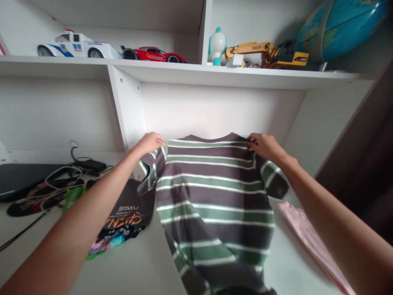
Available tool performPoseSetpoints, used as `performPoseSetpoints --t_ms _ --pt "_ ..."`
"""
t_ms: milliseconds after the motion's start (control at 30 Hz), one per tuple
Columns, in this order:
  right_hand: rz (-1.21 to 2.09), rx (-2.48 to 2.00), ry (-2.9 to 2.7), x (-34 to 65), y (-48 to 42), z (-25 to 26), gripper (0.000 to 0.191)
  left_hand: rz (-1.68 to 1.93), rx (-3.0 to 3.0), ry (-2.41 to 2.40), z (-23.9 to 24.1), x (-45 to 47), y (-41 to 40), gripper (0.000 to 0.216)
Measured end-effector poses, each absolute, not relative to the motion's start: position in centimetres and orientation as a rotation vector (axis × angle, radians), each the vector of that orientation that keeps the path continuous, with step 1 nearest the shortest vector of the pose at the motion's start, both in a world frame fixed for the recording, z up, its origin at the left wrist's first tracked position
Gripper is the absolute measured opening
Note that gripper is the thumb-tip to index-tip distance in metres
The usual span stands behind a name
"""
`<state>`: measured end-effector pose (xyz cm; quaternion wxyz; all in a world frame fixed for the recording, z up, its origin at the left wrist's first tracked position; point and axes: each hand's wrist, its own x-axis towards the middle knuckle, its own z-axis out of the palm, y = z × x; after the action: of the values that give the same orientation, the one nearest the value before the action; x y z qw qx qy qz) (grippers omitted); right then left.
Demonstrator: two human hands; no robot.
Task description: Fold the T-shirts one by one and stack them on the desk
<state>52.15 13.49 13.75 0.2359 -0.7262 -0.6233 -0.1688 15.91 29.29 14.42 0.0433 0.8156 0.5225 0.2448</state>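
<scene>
A short-sleeved T-shirt (215,176) with dark grey, green and white stripes hangs spread between my hands above the white desk. My left hand (150,143) pinches it at the left shoulder seam. At the opposite shoulder, my right hand (265,145) grips the cloth between thumb and fingers. The neckline faces up and away from me, while the lower part droops in folds and is blurred near the bottom edge of the view. Both sleeves dangle outside my grips.
Left on the desk (138,266) lie a dark printed garment (132,205), tangled cables (61,180) and a black laptop (24,178). Folded pink cloth (310,233) lies right. The shelf (172,69) above holds a white toy car (80,45), red toy car (153,54), toy excavator (264,53) and globe (344,28).
</scene>
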Motion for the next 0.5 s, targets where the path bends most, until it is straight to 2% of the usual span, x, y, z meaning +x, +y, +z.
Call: performPoseSetpoints --t_ms 133,333,433,500 --pt "-0.342 -1.997 -1.900 51.9 18.0 6.2 0.050 0.585 2.564 1.642 6.9 20.1 30.1 0.036" --pt "0.006 -2.042 -2.138 50.7 14.6 -5.2 0.056 0.231 2.712 1.064 -3.3 22.0 25.6 0.060" --pt "0.092 -2.154 -2.053 50.2 12.2 -9.4 0.062 0.050 2.665 1.053 -6.3 21.7 23.8 0.074" --pt "0.086 -2.199 -1.975 49.8 11.4 -11.2 0.063 0.016 2.679 1.073 -7.5 21.4 23.2 0.074"
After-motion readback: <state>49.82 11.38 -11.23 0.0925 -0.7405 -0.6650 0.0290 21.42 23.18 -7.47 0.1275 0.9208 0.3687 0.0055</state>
